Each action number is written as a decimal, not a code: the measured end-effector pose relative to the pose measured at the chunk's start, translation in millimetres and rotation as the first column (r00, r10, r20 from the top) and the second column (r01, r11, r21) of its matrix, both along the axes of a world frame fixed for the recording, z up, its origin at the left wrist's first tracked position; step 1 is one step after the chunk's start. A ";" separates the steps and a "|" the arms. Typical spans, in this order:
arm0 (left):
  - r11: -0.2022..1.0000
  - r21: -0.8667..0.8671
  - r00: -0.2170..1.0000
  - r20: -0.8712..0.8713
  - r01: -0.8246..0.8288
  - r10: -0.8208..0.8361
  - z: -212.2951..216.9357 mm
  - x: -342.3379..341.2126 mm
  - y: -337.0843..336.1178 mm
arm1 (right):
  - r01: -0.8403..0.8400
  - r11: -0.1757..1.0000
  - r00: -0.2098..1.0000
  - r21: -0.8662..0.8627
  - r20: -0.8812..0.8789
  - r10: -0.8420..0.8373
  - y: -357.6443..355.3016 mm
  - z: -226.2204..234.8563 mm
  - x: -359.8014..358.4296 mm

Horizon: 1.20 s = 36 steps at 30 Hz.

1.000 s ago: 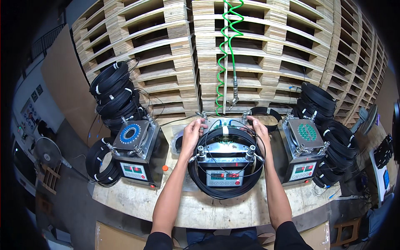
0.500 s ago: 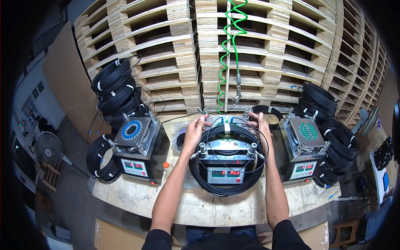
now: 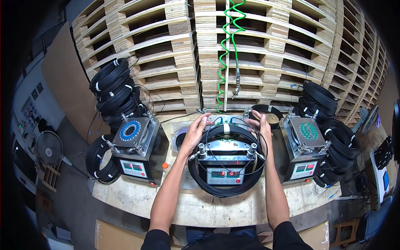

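**Black cable coil [image 3: 225, 192] around the middle machine [image 3: 227, 176]**

Left of the middle machine, stacked cables [image 3: 114, 85] rise behind the left machine [image 3: 133, 167], and an orange-capped bottle [image 3: 165, 166] stands nearer. At the middle machine's upper left is the left hand [image 3: 196, 132], fingers slightly bent; whether its grip holds anything, I cannot tell. The black cable coil rings the middle machine's front. At its upper right is the right hand [image 3: 262, 130], its grip equally unclear. Farther right on the tabletop [image 3: 141, 200], the right machine [image 3: 303, 171] stands beside piled cables [image 3: 339, 137].
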<state>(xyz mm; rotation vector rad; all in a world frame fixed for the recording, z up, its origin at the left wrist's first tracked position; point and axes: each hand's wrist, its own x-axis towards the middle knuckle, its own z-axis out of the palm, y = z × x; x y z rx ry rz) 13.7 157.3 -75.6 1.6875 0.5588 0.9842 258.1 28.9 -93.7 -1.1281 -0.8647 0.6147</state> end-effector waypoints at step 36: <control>0.998 -0.024 0.998 -0.032 -0.057 0.056 -10.5 -1.6 12.5 | -0.092 0.991 0.996 -0.096 -0.011 0.091 -4.8 12.2 -6.5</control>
